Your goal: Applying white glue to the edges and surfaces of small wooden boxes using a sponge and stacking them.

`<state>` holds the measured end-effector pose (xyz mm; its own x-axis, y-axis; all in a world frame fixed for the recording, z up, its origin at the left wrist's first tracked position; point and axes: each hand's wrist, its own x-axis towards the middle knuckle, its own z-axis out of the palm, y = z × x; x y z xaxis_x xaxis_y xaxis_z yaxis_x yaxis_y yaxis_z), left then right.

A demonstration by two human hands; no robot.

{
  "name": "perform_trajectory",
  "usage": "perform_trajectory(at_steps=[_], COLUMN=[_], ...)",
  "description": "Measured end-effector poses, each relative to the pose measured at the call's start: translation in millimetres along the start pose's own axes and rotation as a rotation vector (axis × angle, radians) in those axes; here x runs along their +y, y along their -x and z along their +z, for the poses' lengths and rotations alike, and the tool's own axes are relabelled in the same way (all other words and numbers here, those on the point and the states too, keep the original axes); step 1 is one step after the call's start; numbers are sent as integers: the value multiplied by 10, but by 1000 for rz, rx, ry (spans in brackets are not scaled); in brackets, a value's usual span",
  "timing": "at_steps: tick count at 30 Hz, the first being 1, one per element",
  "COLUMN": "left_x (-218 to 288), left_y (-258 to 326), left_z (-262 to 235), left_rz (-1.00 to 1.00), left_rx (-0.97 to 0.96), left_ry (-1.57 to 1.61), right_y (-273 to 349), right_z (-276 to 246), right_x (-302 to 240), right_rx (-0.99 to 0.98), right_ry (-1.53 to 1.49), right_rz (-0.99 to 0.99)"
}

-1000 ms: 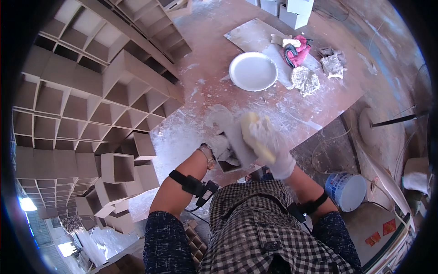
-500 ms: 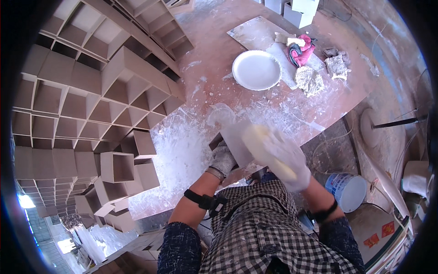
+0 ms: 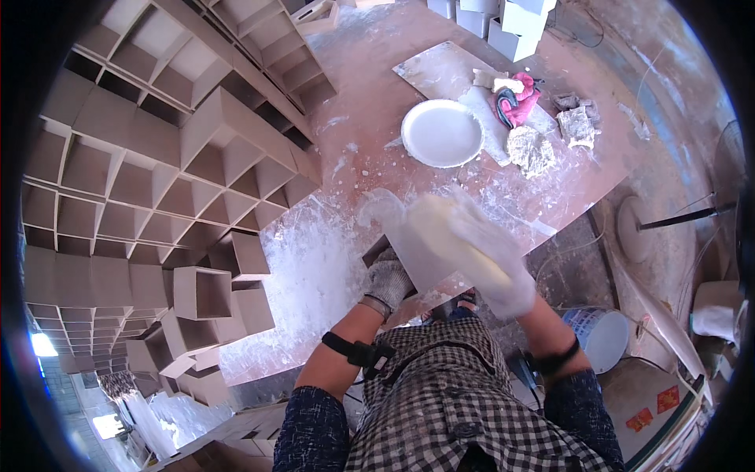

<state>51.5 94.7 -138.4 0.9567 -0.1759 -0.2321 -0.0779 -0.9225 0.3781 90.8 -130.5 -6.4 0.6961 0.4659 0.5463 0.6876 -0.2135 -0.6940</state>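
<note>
My left hand [image 3: 387, 282], in a grey work glove, grips the lower edge of a pale hollow clay block [image 3: 397, 236] held tilted above the dusty reddish table [image 3: 370, 134]. My right hand [image 3: 507, 275], in a white glove, presses a yellowish sponge [image 3: 448, 232] against the block's upper face. The sponge and the block are blurred by motion. White dust covers the table just left of the block.
Stacked hollow square clay boxes [image 3: 157, 181] fill the left side, some loose at the table edge [image 3: 200, 291]. A white round plate [image 3: 442, 132], a pink cloth [image 3: 519, 98] and crumpled rags [image 3: 531, 149] lie farther back. A blue bucket [image 3: 599, 337] stands at the lower right.
My left hand has drawn the block lower, toward my body. My right hand has swept the sponge to the right across the block's face.
</note>
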Motion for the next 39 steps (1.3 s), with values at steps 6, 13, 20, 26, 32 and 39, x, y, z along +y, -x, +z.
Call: perform_trajectory(at_steps=[6,13,20,26,32,39], left_x=[-87,171,169,-53,324,384], left_y=[93,80,-44,-173,113,333], left_z=[100,-184,35,76,-475,-588], left_rz=[-94,-53,-250,-100,149,316], left_rx=[37,-59,55,-36,93,209], left_ry=[373,227,376,-55,54,-40], right_y=[187,8,172,1164,304,-556], right_z=[639,342,504,28,-761,-798], right_x=[-126,-22,142,-243,716,2230], right_rx=[-569,-336,46,-72,422,399], right_ry=[526,438,224,-384,-697,-1066], right_rz=[-49,-250,-237,141,209,241])
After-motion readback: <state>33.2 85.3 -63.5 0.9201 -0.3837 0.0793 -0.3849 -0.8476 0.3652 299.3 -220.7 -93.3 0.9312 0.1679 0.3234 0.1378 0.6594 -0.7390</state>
